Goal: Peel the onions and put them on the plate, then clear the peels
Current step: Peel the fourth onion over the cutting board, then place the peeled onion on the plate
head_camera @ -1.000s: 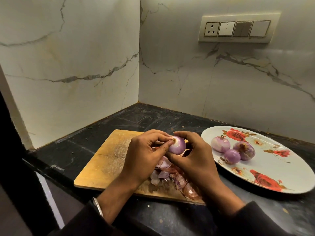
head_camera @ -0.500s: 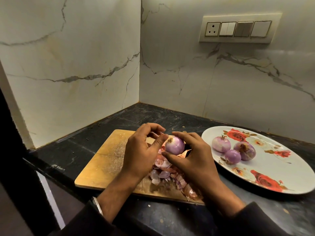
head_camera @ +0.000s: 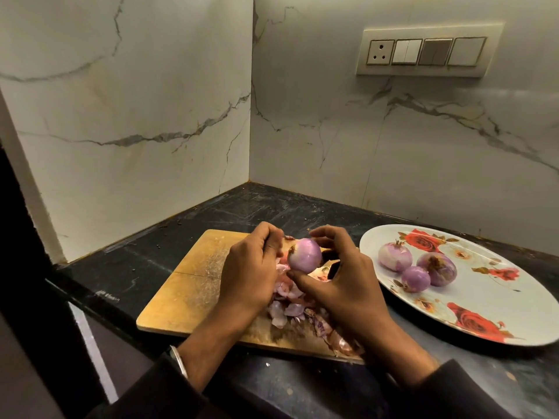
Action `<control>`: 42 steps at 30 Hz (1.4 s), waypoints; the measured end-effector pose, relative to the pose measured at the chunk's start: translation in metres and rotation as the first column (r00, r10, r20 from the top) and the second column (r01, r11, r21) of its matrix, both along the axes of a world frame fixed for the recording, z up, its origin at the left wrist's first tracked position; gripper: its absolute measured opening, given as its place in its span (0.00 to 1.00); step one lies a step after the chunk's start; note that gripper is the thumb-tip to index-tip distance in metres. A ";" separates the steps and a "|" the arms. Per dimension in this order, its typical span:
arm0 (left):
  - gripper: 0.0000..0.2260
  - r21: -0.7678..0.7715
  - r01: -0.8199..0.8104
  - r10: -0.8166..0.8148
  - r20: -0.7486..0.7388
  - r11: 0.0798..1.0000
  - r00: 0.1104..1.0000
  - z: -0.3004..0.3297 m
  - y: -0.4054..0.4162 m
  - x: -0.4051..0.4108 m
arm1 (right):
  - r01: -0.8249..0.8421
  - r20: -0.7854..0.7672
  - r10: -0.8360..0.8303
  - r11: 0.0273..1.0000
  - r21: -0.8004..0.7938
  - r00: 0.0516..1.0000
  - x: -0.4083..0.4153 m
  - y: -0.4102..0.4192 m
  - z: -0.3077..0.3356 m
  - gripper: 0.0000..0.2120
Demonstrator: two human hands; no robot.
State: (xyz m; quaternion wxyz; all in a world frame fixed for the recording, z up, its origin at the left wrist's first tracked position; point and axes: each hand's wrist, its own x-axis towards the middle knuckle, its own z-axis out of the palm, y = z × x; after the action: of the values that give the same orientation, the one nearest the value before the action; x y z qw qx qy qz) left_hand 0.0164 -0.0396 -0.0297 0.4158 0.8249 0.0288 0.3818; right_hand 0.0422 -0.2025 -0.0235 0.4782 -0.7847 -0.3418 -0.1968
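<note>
Right hand (head_camera: 341, 285) fingers clamp onion (head_camera: 304, 255) above peels (head_camera: 290, 306); left hand (head_camera: 251, 273) fingers curled beside it, grip unclear. Three onions (head_camera: 417, 266) on plate (head_camera: 514, 285).

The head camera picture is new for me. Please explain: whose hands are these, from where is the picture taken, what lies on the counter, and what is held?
No machine is here. A person wears a wide-angle camera on the head, so you look forward and down at that person's own two hands.

The right hand holds a peeled onion between thumb and fingers, above a wooden cutting board. The left hand is beside the onion with its fingers curled; whether it pinches a bit of peel is hard to tell.

A heap of onion peels lies on the board, under the hands. To the right, a plate with a rose pattern carries three more onions. Board and plate rest on a dark counter in a corner of marble-look walls, with a switch panel above.
</note>
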 end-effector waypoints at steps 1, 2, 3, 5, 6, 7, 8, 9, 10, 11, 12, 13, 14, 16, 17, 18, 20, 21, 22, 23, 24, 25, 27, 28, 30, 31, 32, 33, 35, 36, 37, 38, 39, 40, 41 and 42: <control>0.17 -0.009 -0.021 0.021 0.012 1.000 1.000 -0.001 0.000 0.001 | 0.004 0.012 -0.004 1.000 -0.003 1.000 0.001 -0.001 0.000 0.25; 0.19 -0.013 -0.027 0.028 0.029 1.000 0.999 -0.001 0.001 0.001 | 0.007 0.021 -0.006 1.000 -0.010 1.000 0.002 -0.002 -0.001 0.24; 0.20 -0.011 -0.015 0.015 0.040 1.000 0.999 0.000 0.000 0.001 | 0.007 0.025 -0.007 1.000 -0.017 1.000 0.002 -0.002 -0.001 0.23; 0.15 0.008 0.050 -0.050 0.034 0.999 0.998 0.000 -0.001 0.001 | 0.009 0.040 -0.008 1.000 -0.018 0.999 0.004 -0.004 -0.002 0.22; 0.13 0.021 0.088 -0.088 0.031 0.996 0.996 0.000 -0.002 0.001 | 0.007 0.045 -0.006 1.000 -0.014 0.999 0.005 -0.004 -0.001 0.22; 0.12 0.027 0.125 -0.126 0.029 0.992 0.992 0.000 -0.003 0.001 | 0.001 0.038 -0.001 1.000 -0.009 0.999 0.007 -0.005 -0.002 0.23; 0.12 0.025 0.164 -0.165 0.033 0.986 0.986 0.001 -0.003 0.001 | -0.010 0.020 0.010 1.000 0.000 1.000 0.009 -0.006 -0.003 0.23; 0.12 0.020 0.204 -0.205 0.038 0.979 0.978 0.001 -0.003 0.001 | -0.019 0.000 0.019 1.000 0.005 1.000 0.010 -0.006 -0.004 0.25; 0.12 0.020 0.240 -0.240 0.040 0.971 0.970 0.001 -0.003 0.000 | -0.022 -0.015 0.022 1.000 0.005 1.000 0.012 -0.007 -0.005 0.27; 0.13 0.027 0.264 -0.265 0.036 0.964 0.964 0.002 -0.004 -0.001 | -0.014 -0.021 0.014 1.000 -0.001 1.000 0.012 -0.008 -0.005 0.29; 0.13 0.036 0.273 -0.274 0.029 0.961 0.961 0.001 -0.005 -0.002 | -0.001 -0.027 0.001 1.000 -0.006 1.000 0.013 -0.009 -0.005 0.30; 0.12 0.043 0.269 -0.270 0.022 0.962 0.963 0.001 -0.005 -0.002 | 0.011 -0.037 -0.011 1.000 -0.001 0.999 0.013 -0.010 -0.004 0.31; 0.11 0.046 0.259 -0.260 0.016 0.965 0.965 0.001 -0.005 -0.002 | 0.018 -0.055 -0.017 1.000 0.015 0.998 0.013 -0.011 -0.002 0.31; 0.11 0.028 0.246 -0.246 0.010 0.969 0.969 0.002 -0.005 -0.002 | 0.023 -0.074 -0.020 0.999 0.042 0.997 0.011 -0.013 0.001 0.28; 0.13 0.015 0.244 -0.244 0.002 0.970 0.970 0.002 -0.006 -0.002 | 0.026 -0.070 -0.024 0.999 0.039 0.997 0.011 -0.014 0.003 0.26; 0.14 0.008 0.247 -0.247 -0.007 0.969 0.969 0.003 -0.006 -0.002 | 0.029 -0.065 -0.027 0.999 0.036 0.997 0.009 -0.015 0.004 0.25; 0.15 0.019 0.255 -0.255 -0.016 0.967 0.967 0.004 -0.007 -0.001 | 0.032 -0.059 -0.030 0.998 0.046 0.998 0.007 -0.017 0.005 0.25; 0.15 0.037 0.260 -0.259 -0.022 0.965 0.966 0.004 -0.009 -0.002 | 0.037 -0.055 -0.034 0.998 0.056 0.998 0.006 -0.020 0.005 0.24; 0.15 0.066 0.260 -0.258 -0.031 0.963 0.966 0.005 -0.009 -0.003 | 0.043 -0.049 -0.040 0.997 0.064 0.998 0.006 -0.022 0.004 0.24; 0.14 0.104 0.258 -0.255 -0.041 0.961 0.966 0.006 -0.011 -0.003 | 0.051 -0.042 -0.048 0.996 0.072 0.998 0.006 -0.026 0.005 0.24; 0.12 0.139 0.259 -0.255 -0.051 0.956 0.966 0.007 -0.012 -0.002 | 0.060 -0.038 -0.057 0.995 0.081 0.998 0.005 -0.029 0.004 0.24; 0.11 0.162 0.268 -0.262 -0.056 0.950 0.963 0.009 -0.015 -0.001 | 0.072 -0.040 -0.069 0.993 0.092 0.997 0.004 -0.033 0.004 0.24; 0.11 0.184 0.293 -0.287 -0.060 0.938 0.956 0.016 -0.025 0.001 | 0.103 -0.042 -0.098 0.987 0.125 0.994 0.002 -0.043 0.005 0.24; 0.11 0.198 0.298 -0.292 -0.062 0.934 0.955 0.020 -0.031 0.003 | 0.118 -0.046 -0.113 0.983 0.141 0.993 0.002 -0.049 0.007 0.24; 0.12 0.225 0.311 -0.302 -0.075 0.924 0.950 0.028 -0.045 0.006 | 0.149 -0.059 -0.141 0.976 0.156 0.988 0.003 -0.061 0.007 0.25; 0.12 0.237 0.321 -0.309 -0.085 0.917 0.947 0.032 -0.053 0.008 | 0.166 -0.067 -0.157 0.974 0.151 0.985 0.003 -0.069 0.008 0.25; 0.13 0.255 0.326 -0.310 -0.100 0.911 0.945 0.035 -0.061 0.010 | 0.181 -0.071 -0.172 0.973 0.143 0.982 0.004 -0.076 0.009 0.25; 0.13 0.276 0.331 -0.311 -0.116 0.902 0.943 0.037 -0.070 0.012 | 0.198 -0.075 -0.190 0.971 0.133 0.979 0.005 -0.085 0.010 0.26; 0.13 0.310 0.341 -0.308 -0.150 0.888 0.939 0.041 -0.088 0.016 | 0.233 -0.086 -0.224 0.966 0.108 0.971 0.006 -0.102 0.012 0.26; 0.13 0.322 0.349 -0.309 -0.169 0.880 0.936 0.042 -0.098 0.018 | 0.254 -0.094 -0.246 0.962 0.098 0.965 0.007 -0.111 0.013 0.26; 0.13 0.335 0.356 -0.309 -0.186 0.873 0.933 0.043 -0.106 0.021 | 0.276 -0.102 -0.267 0.957 0.087 0.958 0.008 -0.120 0.012 0.25; 0.13 0.350 0.364 -0.310 -0.202 0.863 0.929 0.043 -0.116 0.024 | 0.298 -0.111 -0.289 0.952 0.075 0.951 0.009 -0.130 0.012 0.25; 0.13 0.363 0.371 -0.310 -0.217 0.855 0.926 0.043 -0.124 0.027 | 0.316 -0.126 -0.306 0.946 0.067 0.944 0.011 -0.139 0.011 0.25; 0.13 0.375 0.375 -0.306 -0.232 0.848 0.923 0.043 -0.133 0.030 | 0.329 -0.148 -0.318 0.942 0.060 0.937 0.014 -0.148 0.010 0.25; 0.13 0.384 0.378 -0.303 -0.244 0.842 0.921 0.043 -0.142 0.032 | 0.344 -0.170 -0.332 0.938 0.047 0.928 0.016 -0.157 0.009 0.25; 0.13 0.391 0.377 -0.295 -0.254 0.839 0.921 0.042 -0.150 0.034 | 0.358 -0.186 -0.347 0.933 0.027 0.919 0.017 -0.164 0.008 0.25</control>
State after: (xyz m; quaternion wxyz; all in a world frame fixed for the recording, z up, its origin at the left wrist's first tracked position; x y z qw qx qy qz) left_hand 0.0503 -0.1897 0.0124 0.2783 0.9200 -0.1642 0.2215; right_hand 0.0593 -0.3664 -0.0156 0.4871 -0.8330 -0.1444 -0.2189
